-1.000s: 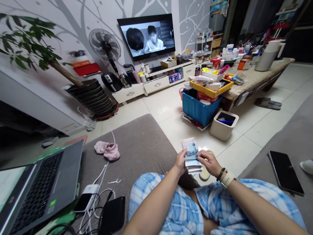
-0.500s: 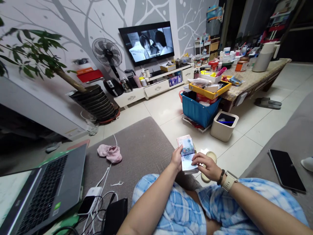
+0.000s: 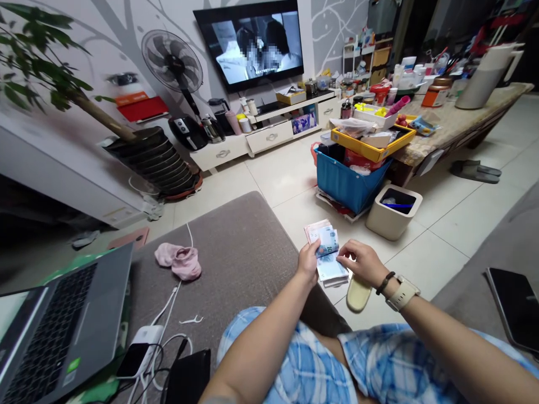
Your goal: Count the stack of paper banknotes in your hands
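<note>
My left hand [image 3: 309, 262] is wrapped round the left side of a stack of banknotes [image 3: 332, 268], its thumb pressing on top. The upper notes are bent over, and a blue one shows the number 10. Pinkish notes stick out at the far end of the stack. At the right edge of the notes, the thumb and fingertips of my right hand [image 3: 362, 261] are pinched together on the edge of a note. A dark bracelet and a pale watch [image 3: 403, 293] are on my right wrist. The stack is held above the floor, just beyond my knees.
A grey cushioned seat [image 3: 236, 247] lies ahead, with a pink cloth item [image 3: 181, 261] and cables. To the left is a laptop [image 3: 63, 314]; to the right, a tablet [image 3: 516, 308]. A beige bin [image 3: 389, 221] and blue tub [image 3: 349, 179] stand beside the cluttered table [image 3: 463, 123].
My right hand has moved from lying over the notes to pinching at their right edge. The view has tilted down slightly. My left hand keeps its hold on the stack.
</note>
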The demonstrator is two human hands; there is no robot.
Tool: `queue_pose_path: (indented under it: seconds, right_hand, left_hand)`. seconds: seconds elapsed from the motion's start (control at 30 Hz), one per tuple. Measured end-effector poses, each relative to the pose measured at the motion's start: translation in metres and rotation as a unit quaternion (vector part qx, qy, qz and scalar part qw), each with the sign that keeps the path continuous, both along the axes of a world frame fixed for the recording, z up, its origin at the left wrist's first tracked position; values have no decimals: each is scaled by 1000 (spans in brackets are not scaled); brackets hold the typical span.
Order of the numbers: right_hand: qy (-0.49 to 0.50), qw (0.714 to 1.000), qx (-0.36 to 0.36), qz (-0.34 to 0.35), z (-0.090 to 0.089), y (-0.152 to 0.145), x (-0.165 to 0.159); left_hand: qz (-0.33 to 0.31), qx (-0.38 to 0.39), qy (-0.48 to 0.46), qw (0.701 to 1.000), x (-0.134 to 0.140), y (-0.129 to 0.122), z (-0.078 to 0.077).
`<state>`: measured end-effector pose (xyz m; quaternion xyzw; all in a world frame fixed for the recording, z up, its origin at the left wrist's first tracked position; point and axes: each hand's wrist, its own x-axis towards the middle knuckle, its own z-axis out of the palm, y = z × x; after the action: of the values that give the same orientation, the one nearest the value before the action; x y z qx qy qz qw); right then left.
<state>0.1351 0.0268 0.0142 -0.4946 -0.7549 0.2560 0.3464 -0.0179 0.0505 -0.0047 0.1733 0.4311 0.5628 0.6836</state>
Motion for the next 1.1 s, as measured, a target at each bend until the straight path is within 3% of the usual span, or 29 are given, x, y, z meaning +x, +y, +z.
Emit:
queue_pose_path:
  seconds: [0.13, 0.27, 0.57, 0.7, 1.1]
  right_hand:
    - [86, 989, -94, -75, -12, -7, -6]
    - [203, 960, -169, -96, -17, -15, -9]
    - [277, 932, -211, -100, -18, -9, 8]
    - [297, 925, -218, -98, -17, -11, 9]
    - [348, 912, -215, -36, 1, -17, 5]
  left_hand:
    - [-11, -15, 18, 1000, 0, -6, -6]
    - [-44, -4, 26, 999, 3, -13, -6]
    - [-89, 2, 62, 994, 4, -24, -7]
    - [-100, 7, 33, 994, 5, -27, -3]
    - [-28, -8, -21, 999, 4, -22, 4]
